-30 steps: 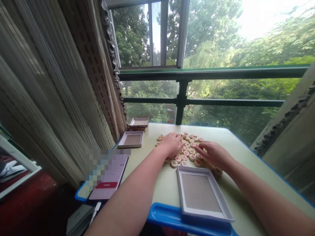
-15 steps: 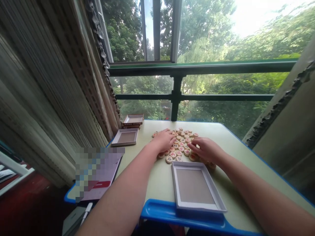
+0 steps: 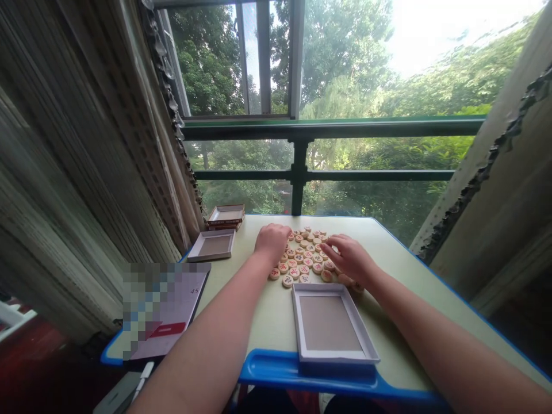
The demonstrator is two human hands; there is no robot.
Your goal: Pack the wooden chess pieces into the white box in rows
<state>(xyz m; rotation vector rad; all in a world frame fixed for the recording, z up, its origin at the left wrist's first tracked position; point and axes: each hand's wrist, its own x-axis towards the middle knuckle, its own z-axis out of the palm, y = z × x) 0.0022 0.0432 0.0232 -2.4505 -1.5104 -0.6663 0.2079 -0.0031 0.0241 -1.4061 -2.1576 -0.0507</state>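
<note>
Beside a window (image 3: 297, 57) crossed by dark green railings (image 3: 371, 127), a pale cream, blue-edged tabletop (image 3: 271, 319) is taken up with small things. At its near edge a shallow, white-walled rectangular tray with a grey-brown base (image 3: 332, 323) has been left with nothing inside.

Beyond it, the two bare hands are placed on either side of the discs. The left hand (image 3: 272, 240) is curled over the far left margin; its fingers are mostly hidden, so whether anything is gripped cannot be told. The right hand (image 3: 348, 256) is narrowed, thumb and forefinger close together at the right margin; a hold cannot be confirmed.

Round, pale wood-coloured discs marked in red and dark characters (image 3: 307, 255) are spread between, some partly covered by the right hand. Best handled, it is judged, with low, light fingertips, slid rather than pushed hard; those beneath the right wrist could be nudged unnoticed.

Compared with half a second ago: the left hand has been drawn outward, more discs are uncovered, the right hand is little changed.
</note>
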